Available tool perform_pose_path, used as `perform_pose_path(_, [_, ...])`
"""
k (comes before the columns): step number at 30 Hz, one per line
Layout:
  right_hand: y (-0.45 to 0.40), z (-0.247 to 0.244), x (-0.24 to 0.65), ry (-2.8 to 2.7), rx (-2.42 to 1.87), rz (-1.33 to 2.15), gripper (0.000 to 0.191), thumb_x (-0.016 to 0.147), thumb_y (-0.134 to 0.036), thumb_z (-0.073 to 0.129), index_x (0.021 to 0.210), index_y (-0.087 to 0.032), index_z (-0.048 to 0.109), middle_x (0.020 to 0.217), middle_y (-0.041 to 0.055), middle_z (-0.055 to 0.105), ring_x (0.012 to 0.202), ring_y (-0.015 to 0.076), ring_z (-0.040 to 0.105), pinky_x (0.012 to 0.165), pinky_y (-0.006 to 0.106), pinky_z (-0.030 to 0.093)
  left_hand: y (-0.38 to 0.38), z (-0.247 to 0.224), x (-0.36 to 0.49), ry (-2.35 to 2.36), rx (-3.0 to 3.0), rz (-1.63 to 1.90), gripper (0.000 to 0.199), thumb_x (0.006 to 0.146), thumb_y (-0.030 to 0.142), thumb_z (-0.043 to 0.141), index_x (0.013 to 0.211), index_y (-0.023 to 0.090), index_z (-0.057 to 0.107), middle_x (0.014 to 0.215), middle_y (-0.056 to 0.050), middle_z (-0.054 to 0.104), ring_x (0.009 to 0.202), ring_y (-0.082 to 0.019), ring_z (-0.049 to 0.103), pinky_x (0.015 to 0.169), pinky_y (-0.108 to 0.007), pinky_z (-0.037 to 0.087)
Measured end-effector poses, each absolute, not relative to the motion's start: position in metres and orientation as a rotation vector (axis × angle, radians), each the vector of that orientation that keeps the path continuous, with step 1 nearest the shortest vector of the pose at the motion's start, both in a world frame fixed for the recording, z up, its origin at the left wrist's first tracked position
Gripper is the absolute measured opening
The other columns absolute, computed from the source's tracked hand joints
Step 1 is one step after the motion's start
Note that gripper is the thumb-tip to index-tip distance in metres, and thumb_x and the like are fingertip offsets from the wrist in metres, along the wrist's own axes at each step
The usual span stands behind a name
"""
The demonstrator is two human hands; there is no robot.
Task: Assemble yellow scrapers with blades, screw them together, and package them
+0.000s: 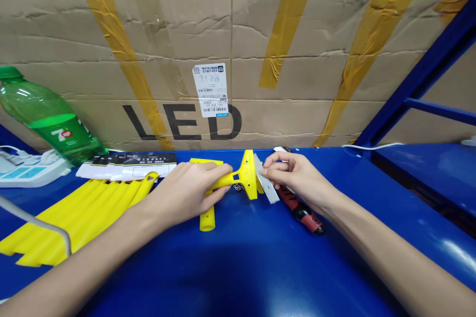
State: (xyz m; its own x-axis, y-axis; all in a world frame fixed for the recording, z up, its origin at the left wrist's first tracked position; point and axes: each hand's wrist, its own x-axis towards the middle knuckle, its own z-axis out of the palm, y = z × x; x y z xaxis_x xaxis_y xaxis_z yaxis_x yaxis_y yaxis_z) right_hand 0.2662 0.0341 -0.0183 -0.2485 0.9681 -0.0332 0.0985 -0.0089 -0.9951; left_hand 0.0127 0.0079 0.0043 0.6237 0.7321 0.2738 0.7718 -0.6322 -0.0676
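My left hand (193, 188) is closed around the handle of a yellow scraper (250, 174), whose wide head points right. Between the thumb and fingers of my right hand (288, 171) is a thin grey metal blade (268, 185), tilted beside the scraper head. A yellow piece shows behind the blade. Under my left hand lies another yellow part (207, 219), partly covered by the fingers. Small screws (238, 187) rest on the table just below the held scraper. A red and black tool (305, 215) lies under and beside my right hand.
Several yellow handles (85, 213) lie in a row at the left, below black and white printed cards (128, 166). A green bottle (55, 124) and a white power strip (33, 171) stand farther left. A large cardboard box (178, 34) backs the blue table (230, 267).
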Motion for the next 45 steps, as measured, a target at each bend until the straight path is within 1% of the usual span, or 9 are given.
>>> perform_pose_path(6, [0.032, -0.022, 0.262, -1.326, -1.136, 1.419, 0.048, 0.058, -0.030, 0.092, 0.097, -0.020, 0.064, 0.068, -0.0032, 0.072, 0.061, 0.0138, 0.064, 0.066, 0.029, 0.050, 0.005, 0.007, 0.016, -1.270, -2.670, -0.308, 0.029, 0.099, 0.037, 0.054, 0.120, 0.023, 0.067, 0.107, -0.009, 0.079, 0.086, -0.029, 0.077, 0.070, -0.037, 0.057])
perform_pose_path(10, [0.034, -0.025, 0.262, -1.337, -1.141, 1.429, 0.033, 0.063, -0.029, 0.088, 0.071, -0.019, 0.059, 0.065, -0.0028, 0.067, 0.055, 0.0092, 0.056, 0.057, 0.025, 0.045, 0.005, 0.006, 0.015, -1.265, -2.662, -0.319, 0.031, 0.099, 0.038, 0.053, 0.122, 0.022, 0.067, 0.109, -0.011, 0.079, 0.088, -0.031, 0.077, 0.070, -0.039, 0.058])
perform_pose_path(13, [0.033, -0.023, 0.262, -1.354, -1.111, 1.428, 0.036, 0.070, -0.029, 0.084, 0.061, -0.019, 0.051, 0.057, -0.0046, 0.061, 0.047, 0.0058, 0.046, 0.050, 0.023, 0.036, 0.005, 0.006, 0.014, -1.265, -2.664, -0.329, 0.032, 0.099, 0.038, 0.053, 0.123, 0.021, 0.067, 0.109, -0.012, 0.079, 0.089, -0.032, 0.077, 0.071, -0.040, 0.058])
perform_pose_path(17, [0.032, -0.021, 0.263, -1.401, -1.026, 1.461, 0.030, 0.067, -0.028, 0.089, 0.075, -0.018, 0.062, 0.060, -0.0031, 0.067, 0.056, 0.0088, 0.057, 0.059, 0.024, 0.044, 0.005, 0.006, 0.013, -1.252, -2.661, -0.325, 0.030, 0.099, 0.037, 0.053, 0.120, 0.022, 0.067, 0.106, -0.011, 0.079, 0.087, -0.030, 0.077, 0.070, -0.038, 0.057])
perform_pose_path(22, [0.032, -0.019, 0.265, -1.333, -1.050, 1.425, 0.043, 0.070, -0.033, 0.089, 0.103, -0.022, 0.064, 0.070, -0.0036, 0.074, 0.070, 0.0134, 0.068, 0.069, 0.026, 0.050, 0.005, 0.007, 0.013, -1.222, -2.651, -0.349, 0.026, 0.099, 0.036, 0.053, 0.117, 0.025, 0.068, 0.097, -0.007, 0.079, 0.080, -0.024, 0.076, 0.069, -0.032, 0.055])
perform_pose_path(27, [0.035, -0.023, 0.265, -1.406, -1.050, 1.414, 0.034, 0.065, -0.033, 0.091, 0.087, -0.017, 0.071, 0.079, 0.0025, 0.077, 0.070, 0.0145, 0.070, 0.071, 0.028, 0.055, 0.006, 0.007, 0.013, -1.196, -2.694, -0.347, 0.026, 0.099, 0.036, 0.054, 0.115, 0.024, 0.070, 0.096, -0.008, 0.079, 0.084, -0.025, 0.076, 0.072, -0.033, 0.055])
perform_pose_path(32, [0.037, -0.029, 0.263, -1.513, -1.066, 1.296, 0.031, 0.066, -0.032, 0.091, 0.082, -0.017, 0.069, 0.074, 0.0002, 0.073, 0.067, 0.0138, 0.068, 0.064, 0.026, 0.055, 0.007, 0.005, 0.012, -1.137, -2.755, -0.395, 0.026, 0.100, 0.037, 0.054, 0.116, 0.023, 0.069, 0.093, -0.007, 0.079, 0.081, -0.024, 0.075, 0.069, -0.030, 0.053])
perform_pose_path(39, [0.030, -0.023, 0.259, -1.454, -1.097, 1.419, 0.047, 0.066, -0.035, 0.091, 0.101, -0.017, 0.067, 0.069, 0.0006, 0.076, 0.059, 0.0123, 0.064, 0.062, 0.026, 0.054, 0.007, 0.007, 0.013, -1.111, -2.812, -0.362, 0.026, 0.101, 0.037, 0.053, 0.113, 0.022, 0.069, 0.085, -0.005, 0.077, 0.073, -0.021, 0.073, 0.063, -0.028, 0.047])
perform_pose_path(45, [0.029, -0.021, 0.255, -1.412, -1.199, 1.377, 0.055, 0.068, -0.037, 0.090, 0.113, -0.015, 0.068, 0.069, 0.0023, 0.076, 0.058, 0.0129, 0.066, 0.064, 0.026, 0.055, 0.005, 0.011, 0.016, -1.214, -2.860, -0.271, 0.022, 0.101, 0.037, 0.052, 0.099, 0.021, 0.068, 0.081, -0.002, 0.072, 0.071, -0.022, 0.069, 0.061, -0.032, 0.040])
